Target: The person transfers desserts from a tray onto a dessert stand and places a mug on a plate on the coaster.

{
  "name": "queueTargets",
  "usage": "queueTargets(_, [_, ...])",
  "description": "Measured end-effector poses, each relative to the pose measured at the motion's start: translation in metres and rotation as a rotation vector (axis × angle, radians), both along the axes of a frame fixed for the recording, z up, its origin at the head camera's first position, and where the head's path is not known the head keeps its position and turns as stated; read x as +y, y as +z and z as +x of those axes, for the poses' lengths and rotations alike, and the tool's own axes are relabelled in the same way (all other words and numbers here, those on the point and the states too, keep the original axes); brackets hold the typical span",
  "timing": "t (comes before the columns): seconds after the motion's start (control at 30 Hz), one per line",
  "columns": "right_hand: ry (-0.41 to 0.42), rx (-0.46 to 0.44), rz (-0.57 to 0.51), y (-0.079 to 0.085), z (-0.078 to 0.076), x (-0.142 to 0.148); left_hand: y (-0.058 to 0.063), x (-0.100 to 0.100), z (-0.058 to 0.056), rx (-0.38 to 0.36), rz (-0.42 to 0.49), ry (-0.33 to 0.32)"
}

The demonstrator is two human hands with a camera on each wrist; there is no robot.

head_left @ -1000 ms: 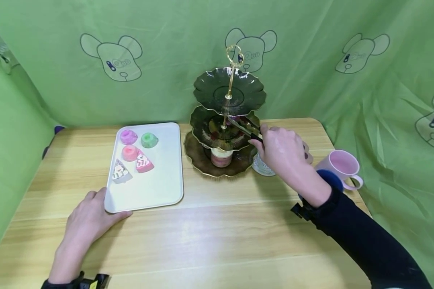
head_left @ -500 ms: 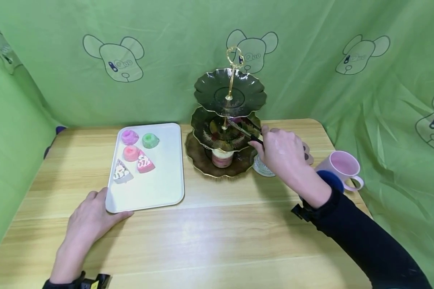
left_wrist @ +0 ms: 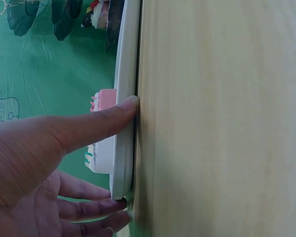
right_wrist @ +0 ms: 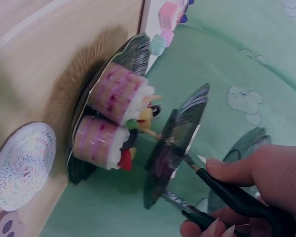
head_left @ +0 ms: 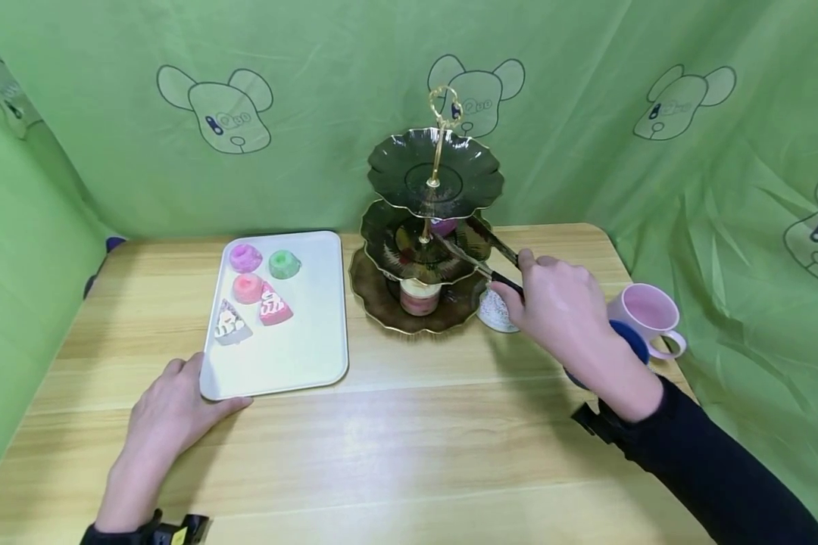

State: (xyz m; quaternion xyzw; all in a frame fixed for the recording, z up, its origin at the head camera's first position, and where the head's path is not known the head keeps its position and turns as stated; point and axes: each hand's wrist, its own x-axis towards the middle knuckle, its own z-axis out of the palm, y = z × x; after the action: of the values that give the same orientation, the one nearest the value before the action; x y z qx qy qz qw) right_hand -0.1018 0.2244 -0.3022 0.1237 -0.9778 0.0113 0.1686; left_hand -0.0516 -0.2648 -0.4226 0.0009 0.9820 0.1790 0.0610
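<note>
A person works at a pale wooden table (head_left: 395, 462) before a green cloth (head_left: 334, 113) printed with cartoon bear heads. At the left, the person's left hand (head_left: 173, 405) grips the near left corner of a white tray (head_left: 300, 356), its thumb pressed to the near edge and its fingers round the left side. Toward the tray's far and left parts lie five small toy-like sweets: a purple ring (head_left: 245, 258), a green ring (head_left: 284, 264), a pink round one (head_left: 248, 288) touching a pink wedge (head_left: 273, 304), and a greyish wedge (head_left: 231, 324), both wedges topped with white. At the far middle stands a dark three-tier stand (head_left: 473, 182) with gold rims and a gold loop. From the right, the right hand (head_left: 564, 303) grasps black-handled tongs (head_left: 480, 266); their arms are spread, reaching over the middle tier (head_left: 378, 235), near a purple piece (head_left: 444, 226) there. The right wrist view shows two layered cake cups (right_wrist: 117, 94) side by side on the bottom tier. A speckled white disc (head_left: 496, 310) lies just right of the stand; farther right are a pink mug (head_left: 644, 333) and a blue object (head_left: 634, 341) partly hidden by the right wrist.
</note>
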Motion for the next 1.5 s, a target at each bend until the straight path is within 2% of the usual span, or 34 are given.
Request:
queueTargets(0.23, [0.072,0.068,-0.04,0.01,0.032,-0.001,0.001,0.0,0.0,0.008,0.005,-0.002])
queueTargets(0.4, [0.106,0.028,-0.074,0.014,0.051,-0.015,0.001,-0.001,0.001,0.01,0.007,-0.006])
queueTargets(0.57, [0.144,-0.027,-0.111,0.005,0.06,-0.035,0.001,0.0,0.0,0.009,0.003,-0.007])
queueTargets(0.67, [0.177,-0.022,-0.127,-0.006,0.061,-0.049,0.001,0.0,0.0,0.012,0.003,-0.004])
queueTargets(0.97, [0.224,-0.013,-0.157,-0.031,0.056,-0.084,0.001,-0.001,0.001,0.005,0.012,0.006])
queueTargets(1.13, [0.237,-0.049,-0.154,-0.044,0.045,-0.102,0.0,-0.001,0.002,0.009,0.013,0.008])
queueTargets(1.5, [0.253,-0.152,-0.098,-0.086,0.019,-0.148,0.0,-0.001,0.002,0.001,0.012,0.018])
